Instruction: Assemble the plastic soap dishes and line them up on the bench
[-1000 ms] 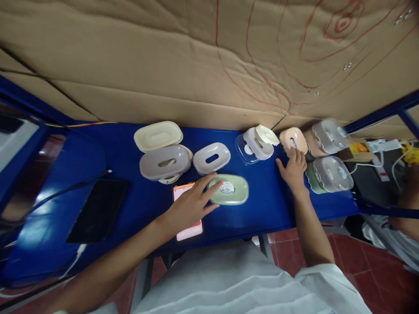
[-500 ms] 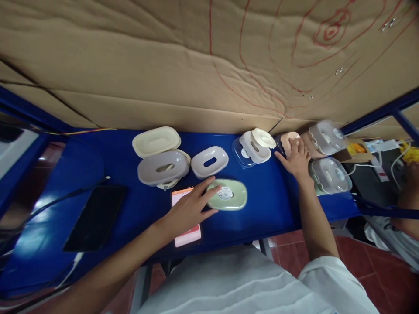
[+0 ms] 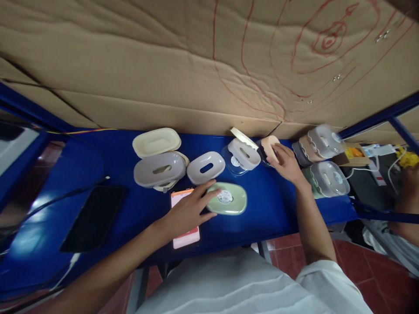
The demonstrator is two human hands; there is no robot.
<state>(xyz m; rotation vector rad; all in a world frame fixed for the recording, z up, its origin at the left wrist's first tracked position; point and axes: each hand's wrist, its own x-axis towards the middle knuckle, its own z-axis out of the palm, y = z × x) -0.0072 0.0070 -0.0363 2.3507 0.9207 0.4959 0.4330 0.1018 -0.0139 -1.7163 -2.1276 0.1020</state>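
The left hand rests open on the green dish, the right hand grips the pink dish on the counter, and other dishes lie unassembled.

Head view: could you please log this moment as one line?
left hand: on green tray | right hand: grasping peach piece | surface: blue table

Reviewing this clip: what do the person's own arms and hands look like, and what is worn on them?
Both hands are bare: no gloves, rings or watch can be seen on the left hand or the right hand. The forearms are uncovered too. A short white sleeve shows at the right upper arm, matching the white shirt; a sliver of white at the bottom edge beside the left arm may be the other sleeve.
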